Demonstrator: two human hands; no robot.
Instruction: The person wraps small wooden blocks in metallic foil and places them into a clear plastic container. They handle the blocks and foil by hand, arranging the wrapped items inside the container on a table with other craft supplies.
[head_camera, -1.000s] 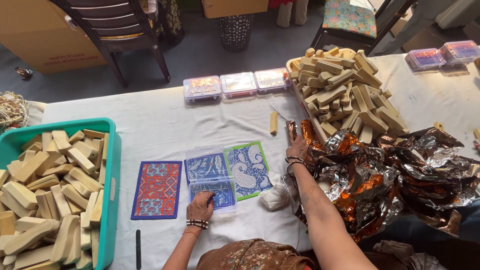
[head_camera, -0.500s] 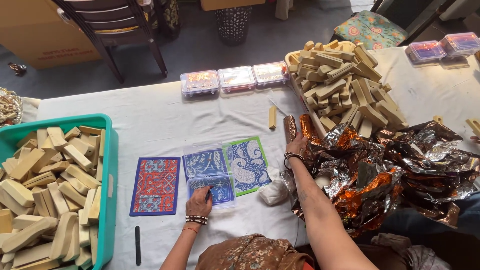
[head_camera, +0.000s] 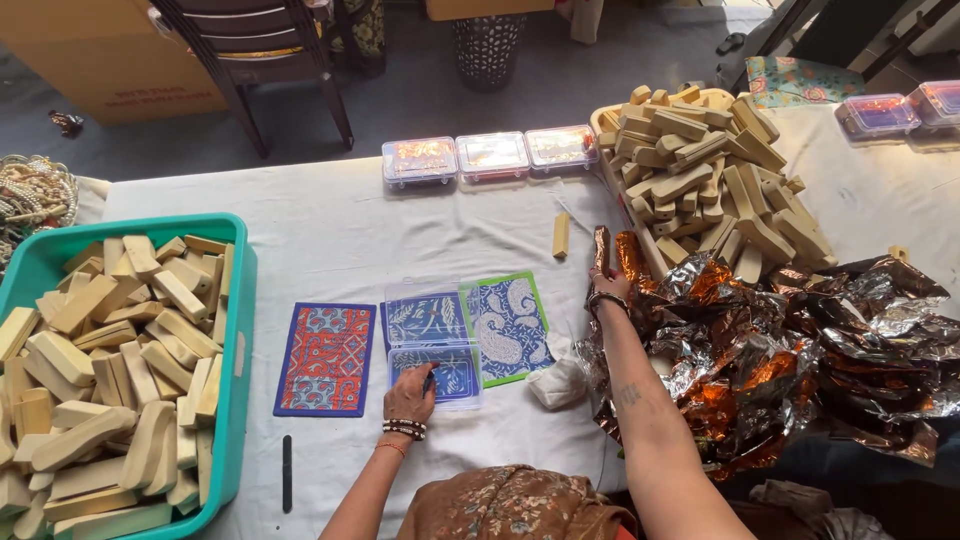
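Left hand (head_camera: 410, 395) presses flat on clear plastic box (head_camera: 432, 345), centre of white table (head_camera: 330, 230). Right hand (head_camera: 606, 283), at 3 o'clock, pinches crinkled foil (head_camera: 800, 350). Box probably light, stiff, slick; best held at side edges.

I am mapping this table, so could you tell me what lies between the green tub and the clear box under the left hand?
In the head view, a red patterned card lies flat on the cloth between the green tub and the clear box.

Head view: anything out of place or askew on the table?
One pale wooden block lies alone on the white cloth, apart from the heaped pile and the green bin. Crumpled foil sprawls over the table's right side. Nothing looks spilled or broken.
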